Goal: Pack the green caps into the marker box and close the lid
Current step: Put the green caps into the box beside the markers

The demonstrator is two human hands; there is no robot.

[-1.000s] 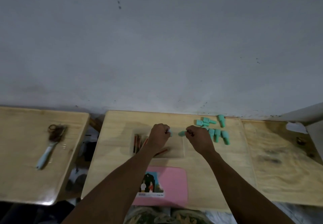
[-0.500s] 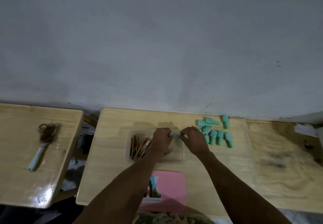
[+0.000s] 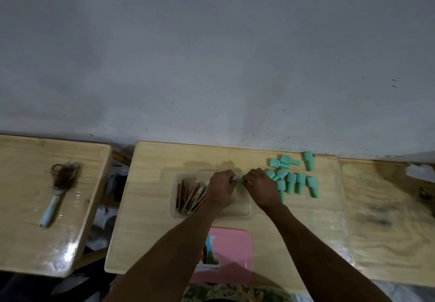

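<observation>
A clear marker box (image 3: 174, 209) sits mid-desk with several markers (image 3: 189, 195) lying in its left half. My left hand (image 3: 221, 189) and my right hand (image 3: 261, 189) meet fingertip to fingertip over the box's far right part. Both pinch one green cap (image 3: 239, 180), which is mostly hidden between the fingers. A loose pile of several green caps (image 3: 293, 180) lies on the desk just right of my right hand. The pink lid (image 3: 235, 252) lies flat near the desk's front edge, partly under my left forearm.
A hairbrush (image 3: 55, 195) with hair in it lies on the separate desk to the left. Another wooden desk (image 3: 388, 207) adjoins on the right, with a white scrap (image 3: 421, 171) at its far edge. A grey wall rises right behind the desks.
My right hand has carried the green cap leftward from beside the pile to over the box. The two hands have closed the gap and now touch at the cap.
</observation>
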